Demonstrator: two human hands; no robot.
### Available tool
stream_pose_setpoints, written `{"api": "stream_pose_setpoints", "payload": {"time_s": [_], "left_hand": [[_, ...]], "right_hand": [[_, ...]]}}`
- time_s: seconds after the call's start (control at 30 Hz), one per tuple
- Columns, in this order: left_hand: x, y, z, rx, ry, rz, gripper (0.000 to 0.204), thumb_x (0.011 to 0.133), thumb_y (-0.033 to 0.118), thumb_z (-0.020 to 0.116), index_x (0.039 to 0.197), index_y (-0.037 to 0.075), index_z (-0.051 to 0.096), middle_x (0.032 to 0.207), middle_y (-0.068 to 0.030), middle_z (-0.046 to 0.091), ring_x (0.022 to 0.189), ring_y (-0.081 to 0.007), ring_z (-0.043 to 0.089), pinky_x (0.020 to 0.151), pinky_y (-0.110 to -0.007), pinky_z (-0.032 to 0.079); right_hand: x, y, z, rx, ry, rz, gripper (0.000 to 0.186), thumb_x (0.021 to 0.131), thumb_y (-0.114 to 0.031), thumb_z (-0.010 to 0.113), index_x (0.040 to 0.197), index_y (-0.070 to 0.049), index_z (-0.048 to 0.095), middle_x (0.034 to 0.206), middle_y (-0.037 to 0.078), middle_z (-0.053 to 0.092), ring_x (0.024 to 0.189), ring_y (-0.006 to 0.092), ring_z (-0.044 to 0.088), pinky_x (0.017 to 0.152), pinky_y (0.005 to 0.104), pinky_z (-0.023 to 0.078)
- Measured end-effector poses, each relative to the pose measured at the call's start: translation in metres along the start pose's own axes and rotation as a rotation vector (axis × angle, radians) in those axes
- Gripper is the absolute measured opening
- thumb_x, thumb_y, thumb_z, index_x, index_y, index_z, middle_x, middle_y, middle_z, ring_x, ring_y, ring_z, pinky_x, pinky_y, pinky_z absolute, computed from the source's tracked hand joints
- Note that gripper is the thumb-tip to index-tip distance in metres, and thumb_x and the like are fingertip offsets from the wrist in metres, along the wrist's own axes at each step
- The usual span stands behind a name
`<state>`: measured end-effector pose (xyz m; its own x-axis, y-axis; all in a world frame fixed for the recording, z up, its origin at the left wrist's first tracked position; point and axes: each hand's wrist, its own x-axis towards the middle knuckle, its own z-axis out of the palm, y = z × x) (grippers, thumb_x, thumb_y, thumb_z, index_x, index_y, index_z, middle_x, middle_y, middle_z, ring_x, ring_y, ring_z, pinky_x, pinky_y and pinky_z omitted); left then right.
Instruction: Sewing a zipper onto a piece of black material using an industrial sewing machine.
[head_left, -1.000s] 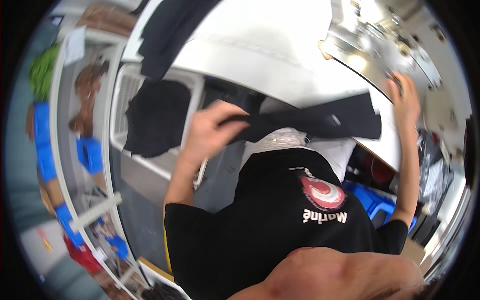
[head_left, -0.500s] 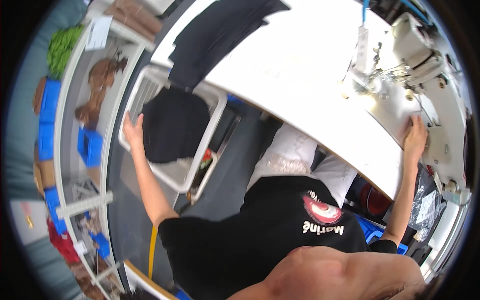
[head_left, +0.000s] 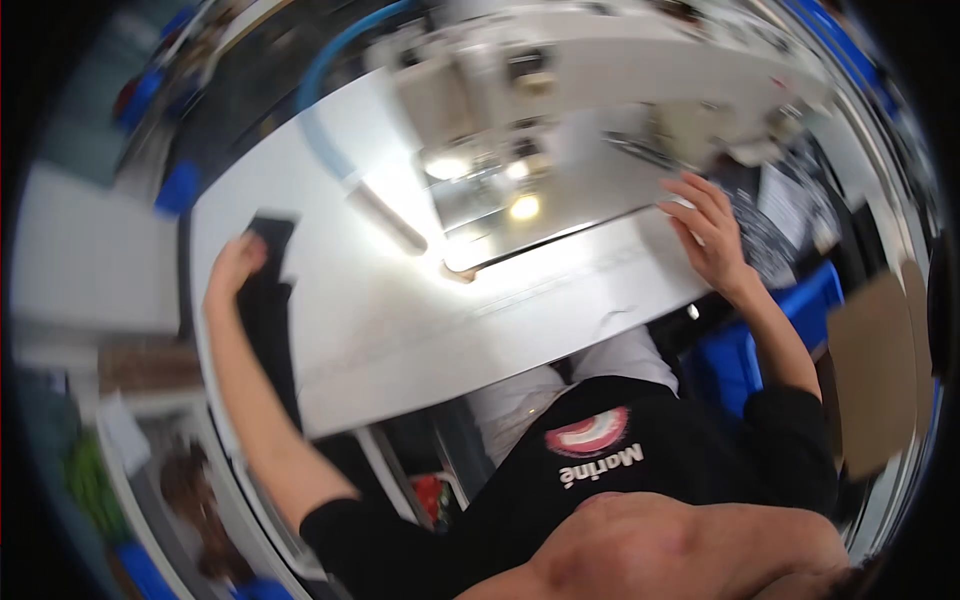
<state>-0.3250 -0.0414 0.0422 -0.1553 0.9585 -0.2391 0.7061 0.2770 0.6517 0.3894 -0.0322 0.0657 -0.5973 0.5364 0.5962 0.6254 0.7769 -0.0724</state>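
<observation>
My left hand (head_left: 236, 268) is at the left side of the white table (head_left: 360, 340), its fingers curled at the upper end of a strip of black fabric (head_left: 268, 315). Motion smears the fingertips, but they appear closed on the cloth. The fabric trails toward the table's near left edge, partly behind my forearm. My right hand (head_left: 708, 235) hovers over the table's right part with fingers apart and nothing in them. Between my hands stands a white sewing machine (head_left: 590, 65), its lamps lit near the needle area.
A blue air hose (head_left: 318, 120) hangs left of the machine head. To the right lie a clear plastic bag (head_left: 790, 210), a blue bin (head_left: 725, 365) and a cardboard box (head_left: 875, 370). Shelving (head_left: 130, 470) with green and brown materials stands at lower left.
The view has swung from the basket and shelves toward the sewing machine. My left hand has gone from the basket's rim to the black fabric; my right hand has come off the machine bed.
</observation>
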Motion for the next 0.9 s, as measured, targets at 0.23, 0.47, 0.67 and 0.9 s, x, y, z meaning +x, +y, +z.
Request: {"api": "stream_pose_setpoints", "payload": {"time_s": [0.23, 0.47, 0.67, 0.9], "left_hand": [[-0.009, 0.043, -0.008, 0.435, 0.034, -0.087, 0.042, 0.058, -0.013, 0.071, 0.094, 0.004, 0.058, 0.098, -0.0076, 0.061, 0.099, -0.0201, 0.058, 0.088, -0.032, 0.046], [-0.002, 0.077, 0.0, 0.942, -0.021, -0.087, 0.033, 0.054, -0.001, 0.08, 0.081, 0.006, 0.062, 0.079, -0.0097, 0.064, 0.088, -0.0324, 0.061, 0.102, -0.052, 0.034], [-0.001, 0.051, 0.014, 1.092, 0.066, 0.035, 0.035, 0.061, -0.002, 0.073, 0.092, 0.011, 0.066, 0.081, -0.0097, 0.067, 0.083, -0.0323, 0.063, 0.087, -0.047, 0.04], [-0.116, 0.083, -0.017, 0.52, 0.851, 0.463, 0.039, 0.088, -0.002, 0.044, 0.125, -0.002, 0.055, 0.103, -0.0189, 0.061, 0.101, -0.0304, 0.058, 0.108, -0.045, 0.03]], "right_hand": [[-0.088, 0.171, -0.115, -0.326, 0.219, 0.617, 0.025, 0.084, -0.016, 0.065, 0.107, -0.007, 0.067, 0.113, 0.012, 0.065, 0.111, 0.0313, 0.056, 0.097, 0.0384, 0.041], [-0.112, 0.33, -0.139, -0.314, -0.348, 1.056, 0.028, 0.071, -0.023, 0.069, 0.09, -0.003, 0.073, 0.083, 0.018, 0.07, 0.081, 0.0339, 0.068, 0.077, 0.0411, 0.053], [-0.115, 0.353, -0.111, -0.655, -0.291, 0.909, 0.026, 0.07, -0.022, 0.068, 0.086, -0.003, 0.072, 0.083, 0.02, 0.07, 0.079, 0.0369, 0.067, 0.074, 0.0427, 0.053], [-0.155, 0.361, -0.175, -0.232, 0.321, 1.039, 0.03, 0.082, -0.03, 0.065, 0.088, -0.001, 0.071, 0.078, 0.006, 0.069, 0.073, 0.0112, 0.064, 0.067, 0.0272, 0.049]]}}
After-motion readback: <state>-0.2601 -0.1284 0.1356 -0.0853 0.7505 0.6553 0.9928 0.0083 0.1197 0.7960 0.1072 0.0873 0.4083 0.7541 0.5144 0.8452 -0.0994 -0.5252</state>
